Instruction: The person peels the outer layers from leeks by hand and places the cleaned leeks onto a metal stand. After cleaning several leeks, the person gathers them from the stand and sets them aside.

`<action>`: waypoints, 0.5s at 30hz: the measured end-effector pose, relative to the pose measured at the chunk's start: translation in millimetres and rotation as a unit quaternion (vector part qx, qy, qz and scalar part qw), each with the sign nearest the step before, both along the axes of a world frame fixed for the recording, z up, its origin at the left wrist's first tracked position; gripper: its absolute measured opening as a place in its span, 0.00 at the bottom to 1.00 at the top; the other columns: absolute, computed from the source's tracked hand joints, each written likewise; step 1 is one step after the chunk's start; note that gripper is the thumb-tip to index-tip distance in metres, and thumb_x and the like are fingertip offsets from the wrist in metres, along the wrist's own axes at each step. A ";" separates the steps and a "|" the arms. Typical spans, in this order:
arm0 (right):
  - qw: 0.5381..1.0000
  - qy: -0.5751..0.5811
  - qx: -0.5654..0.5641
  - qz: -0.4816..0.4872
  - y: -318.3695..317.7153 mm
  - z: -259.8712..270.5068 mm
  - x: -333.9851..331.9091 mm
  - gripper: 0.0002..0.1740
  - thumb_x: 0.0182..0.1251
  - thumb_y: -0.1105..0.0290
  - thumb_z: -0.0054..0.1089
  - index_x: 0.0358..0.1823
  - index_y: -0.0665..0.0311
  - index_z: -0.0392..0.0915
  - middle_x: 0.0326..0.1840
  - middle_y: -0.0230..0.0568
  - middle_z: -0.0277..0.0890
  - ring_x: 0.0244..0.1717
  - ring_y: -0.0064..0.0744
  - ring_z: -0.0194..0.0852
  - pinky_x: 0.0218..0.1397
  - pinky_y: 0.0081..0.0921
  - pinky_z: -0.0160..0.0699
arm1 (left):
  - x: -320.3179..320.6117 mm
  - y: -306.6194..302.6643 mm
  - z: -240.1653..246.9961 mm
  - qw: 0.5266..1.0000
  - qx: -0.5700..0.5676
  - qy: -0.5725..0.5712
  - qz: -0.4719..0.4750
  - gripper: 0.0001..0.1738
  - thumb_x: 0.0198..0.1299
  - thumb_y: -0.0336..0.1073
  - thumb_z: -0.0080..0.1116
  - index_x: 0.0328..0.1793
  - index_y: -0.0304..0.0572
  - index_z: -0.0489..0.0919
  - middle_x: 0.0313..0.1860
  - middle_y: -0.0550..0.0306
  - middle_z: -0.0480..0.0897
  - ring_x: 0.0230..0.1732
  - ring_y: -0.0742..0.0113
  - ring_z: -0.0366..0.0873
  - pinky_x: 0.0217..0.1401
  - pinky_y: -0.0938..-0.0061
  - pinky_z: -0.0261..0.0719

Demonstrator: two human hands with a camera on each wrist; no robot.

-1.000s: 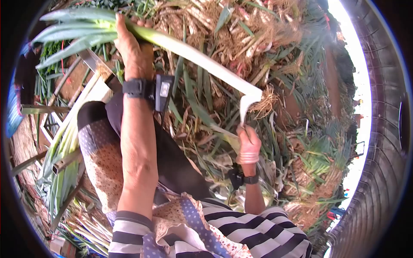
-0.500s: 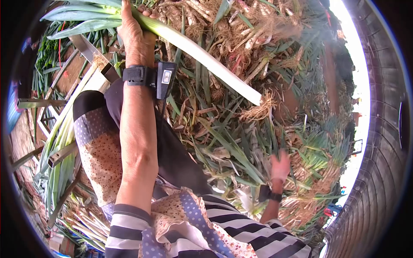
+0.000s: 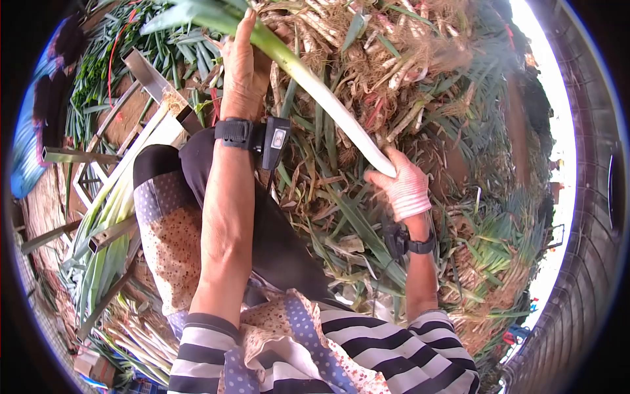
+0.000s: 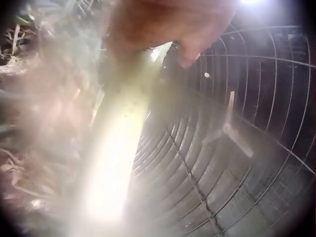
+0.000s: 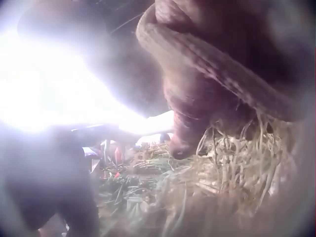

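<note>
A long leek point(image 3: 335, 108) slants across the upper middle of the head view, green leaves at the upper left and white shaft toward the right. My left hand point(image 3: 244, 75) grips it where green turns to white, thumb over the top. Around the root end of the leek, my right hand point(image 3: 407, 187), in a whitish-pink glove, closes with thumb and fingers. Stringy roots point(image 5: 242, 158) hang below the right fingers in the right wrist view. In the left wrist view the pale shaft point(image 4: 118, 148) runs down from under my left hand point(image 4: 170, 24), blurred by glare.
Rooty untrimmed leeks point(image 3: 400, 46) lie heaped ahead, with stripped leaves point(image 3: 367, 230) below. To the left, a metal frame point(image 3: 118, 230) carries several leeks point(image 3: 108, 210), with a flat blade point(image 3: 146, 75) at its top. A large wire-ringed fan point(image 3: 590, 197) stands at the right.
The right hand pulled a white outer layer down off the leek, swung away low right without it, then came back up to the root end. The left hand kept its grip, shifting slightly right.
</note>
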State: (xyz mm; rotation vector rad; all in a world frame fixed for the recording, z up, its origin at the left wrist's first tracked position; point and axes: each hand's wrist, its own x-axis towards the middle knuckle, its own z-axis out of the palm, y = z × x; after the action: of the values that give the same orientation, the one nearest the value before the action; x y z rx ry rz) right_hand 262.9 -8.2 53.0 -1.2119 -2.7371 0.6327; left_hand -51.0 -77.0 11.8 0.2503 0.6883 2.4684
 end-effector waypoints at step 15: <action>0.976 0.200 -0.058 0.067 -8.0 -8.1 -56.6 0.49 0.31 0.64 0.81 0.62 0.58 0.66 0.52 0.42 0.75 0.49 0.38 0.75 0.53 0.33 0.75 | 12.4 8.5 8.2 0.995 0.091 -0.039 -0.010 0.17 0.63 0.46 0.57 0.35 0.44 0.66 0.23 0.61 0.70 0.20 0.74 0.66 0.20 0.77 0.66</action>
State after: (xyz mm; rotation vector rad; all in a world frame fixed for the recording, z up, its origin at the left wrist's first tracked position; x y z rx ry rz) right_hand 206.4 -16.2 44.9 -0.8124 -2.4796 0.9473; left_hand -38.6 -68.6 20.0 0.2274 0.4273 2.5093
